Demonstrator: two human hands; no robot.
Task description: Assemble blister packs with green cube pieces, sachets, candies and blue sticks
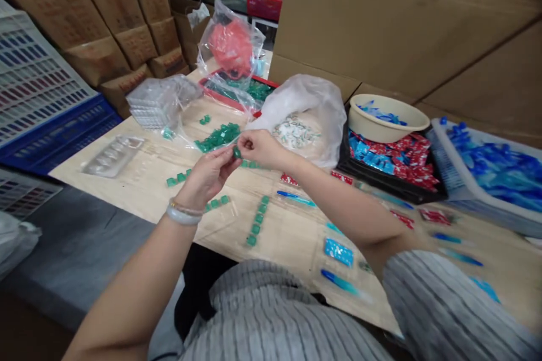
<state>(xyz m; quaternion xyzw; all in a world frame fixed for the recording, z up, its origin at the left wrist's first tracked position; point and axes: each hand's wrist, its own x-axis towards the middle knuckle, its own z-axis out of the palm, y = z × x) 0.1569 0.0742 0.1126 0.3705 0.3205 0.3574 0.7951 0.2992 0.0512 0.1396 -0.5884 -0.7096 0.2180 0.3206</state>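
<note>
Between the thumb and fingers of my left hand [212, 176] is a small green translucent cube [236, 152]. My right hand [260, 146] is pinched closed right beside that cube; what its fingertips hold, if anything, is too small to make out. Just beyond both hands lies a heap of green cubes [218, 136]. A neat line of green cubes [258, 220] runs toward my body, and another short row [219, 202] is partly hidden by my left wrist. Behind my right hand, an open plastic bag [309, 107] holds many small white and green pieces [296, 132].
A clear moulded tray [113, 156] and stacked clear trays [148, 110] lie at left. At right are a cream basin [389, 127], red and blue packets [398, 163] and a basket [461, 180] of blue pens. Blue pens [339, 281] and packets dot the table. Cardboard [381, 22] walls the back.
</note>
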